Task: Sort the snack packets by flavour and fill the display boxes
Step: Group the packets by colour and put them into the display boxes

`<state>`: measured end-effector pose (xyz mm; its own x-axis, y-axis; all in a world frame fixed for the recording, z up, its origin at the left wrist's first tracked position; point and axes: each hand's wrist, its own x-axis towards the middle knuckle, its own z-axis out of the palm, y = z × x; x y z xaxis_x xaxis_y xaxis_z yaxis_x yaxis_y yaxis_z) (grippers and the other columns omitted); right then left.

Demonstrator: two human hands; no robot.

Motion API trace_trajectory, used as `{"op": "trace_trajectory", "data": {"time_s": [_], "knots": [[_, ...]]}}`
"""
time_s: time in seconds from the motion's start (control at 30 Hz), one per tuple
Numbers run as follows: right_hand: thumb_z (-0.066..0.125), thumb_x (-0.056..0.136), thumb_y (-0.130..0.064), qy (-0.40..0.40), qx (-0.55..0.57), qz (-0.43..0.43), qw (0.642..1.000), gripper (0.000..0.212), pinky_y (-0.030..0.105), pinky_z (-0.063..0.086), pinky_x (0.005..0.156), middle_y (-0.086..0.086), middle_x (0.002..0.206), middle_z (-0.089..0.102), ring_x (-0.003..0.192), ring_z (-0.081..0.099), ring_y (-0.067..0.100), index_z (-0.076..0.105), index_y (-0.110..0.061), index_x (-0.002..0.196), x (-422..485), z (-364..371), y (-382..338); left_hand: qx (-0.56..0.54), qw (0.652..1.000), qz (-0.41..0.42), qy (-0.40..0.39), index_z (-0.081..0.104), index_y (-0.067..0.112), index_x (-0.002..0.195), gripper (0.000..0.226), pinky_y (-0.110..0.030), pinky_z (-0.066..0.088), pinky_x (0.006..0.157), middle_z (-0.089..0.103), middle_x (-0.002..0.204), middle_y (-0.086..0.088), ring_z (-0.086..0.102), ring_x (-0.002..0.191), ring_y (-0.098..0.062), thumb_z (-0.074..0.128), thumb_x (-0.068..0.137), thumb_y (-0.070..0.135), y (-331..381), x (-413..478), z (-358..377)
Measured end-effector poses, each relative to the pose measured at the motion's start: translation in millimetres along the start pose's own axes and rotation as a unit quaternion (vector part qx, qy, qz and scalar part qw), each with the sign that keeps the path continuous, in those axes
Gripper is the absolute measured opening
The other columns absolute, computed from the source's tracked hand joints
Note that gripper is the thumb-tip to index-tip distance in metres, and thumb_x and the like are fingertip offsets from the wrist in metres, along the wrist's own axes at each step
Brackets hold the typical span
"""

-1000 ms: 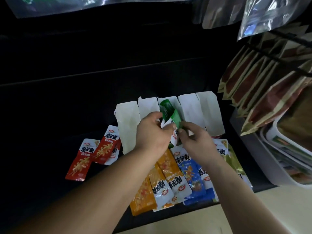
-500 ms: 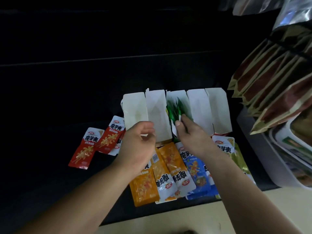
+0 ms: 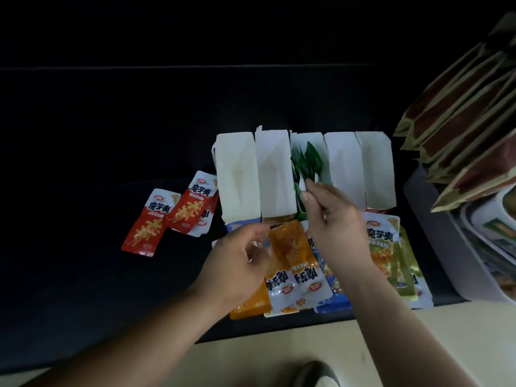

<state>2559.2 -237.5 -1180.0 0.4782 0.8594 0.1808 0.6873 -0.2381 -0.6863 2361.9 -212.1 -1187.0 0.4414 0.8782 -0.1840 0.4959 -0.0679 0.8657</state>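
Several white display boxes (image 3: 275, 174) stand side by side on a dark shelf. The middle box holds green packets (image 3: 305, 160). My right hand (image 3: 332, 224) rests at that box's front edge, its fingertips touching the green packets. My left hand (image 3: 237, 263) hovers lower left, fingers curled and apart, over the near end of the orange packets (image 3: 293, 258). Blue packets (image 3: 332, 300) lie under my right wrist, yellow-green packets (image 3: 391, 255) to the right. Red packets (image 3: 173, 213) lie apart at the left.
A grey bin (image 3: 446, 233) with stacked goods stands at the right. Brown and gold pouches (image 3: 469, 113) hang above it. The dark shelf (image 3: 111, 135) runs left and back. A pale floor (image 3: 279, 356) and a shoe tip (image 3: 315, 372) show below.
The green packet went from both hands into the middle box. My left hand drew back and down to the orange packets. The view tilted downward.
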Motion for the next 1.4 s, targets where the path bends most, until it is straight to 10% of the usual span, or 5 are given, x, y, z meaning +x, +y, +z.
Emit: {"op": "trace_trajectory", "data": {"time_s": [0.5,0.67,1.03,1.27,1.4], "knots": [[0.066,0.094,-0.030,-0.016,-0.088,-0.033,0.995,0.017,0.036,0.057,0.075,0.000,0.109,0.071,0.100,0.068,0.024,0.077,-0.020,0.102,-70,9,15,0.304,0.948,0.038,-0.082,0.051,0.030,0.149,0.056,-0.043,0.036,0.120,0.035,0.162,0.002,0.030,0.150,-0.024,0.057,0.095,0.044,-54,-25,-14],[0.046,0.096,-0.039,-0.120,-0.236,-0.133,0.955,0.038,0.052,0.041,0.118,0.003,0.130,0.071,0.132,0.061,0.026,0.078,-0.020,0.105,-106,28,13,0.373,0.909,0.077,-0.166,0.021,0.044,0.159,0.064,-0.039,-0.002,0.122,-0.008,0.174,0.003,-0.012,0.160,-0.025,0.048,0.101,0.051,-63,-40,2],[0.048,0.096,-0.027,-0.151,-0.120,-0.145,0.971,0.045,0.048,0.051,0.110,-0.003,0.147,0.061,0.145,0.049,0.019,0.065,-0.025,0.138,-122,32,18,0.424,0.892,0.067,-0.140,0.053,0.039,0.135,0.059,-0.049,0.053,0.102,0.044,0.158,0.000,0.038,0.149,-0.029,0.051,0.082,0.067,-70,-43,-15],[0.061,0.095,-0.023,-0.082,-0.228,-0.156,0.958,0.037,0.059,0.044,0.113,0.003,0.142,0.064,0.143,0.051,0.025,0.072,-0.016,0.129,-121,15,45,0.399,0.873,0.132,-0.246,-0.008,0.055,0.156,0.085,-0.060,-0.013,0.124,-0.042,0.160,0.022,-0.043,0.147,-0.015,0.047,0.103,0.019,-54,-37,9],[0.071,0.093,-0.018,-0.075,-0.224,-0.150,0.960,0.031,0.060,0.039,0.116,0.005,0.139,0.064,0.143,0.050,0.028,0.073,-0.015,0.124,-113,7,49,0.465,0.842,0.107,-0.250,-0.007,0.053,0.157,0.083,-0.071,-0.011,0.120,-0.033,0.165,0.019,-0.038,0.151,-0.021,0.043,0.102,0.016,-49,-36,16]]}}
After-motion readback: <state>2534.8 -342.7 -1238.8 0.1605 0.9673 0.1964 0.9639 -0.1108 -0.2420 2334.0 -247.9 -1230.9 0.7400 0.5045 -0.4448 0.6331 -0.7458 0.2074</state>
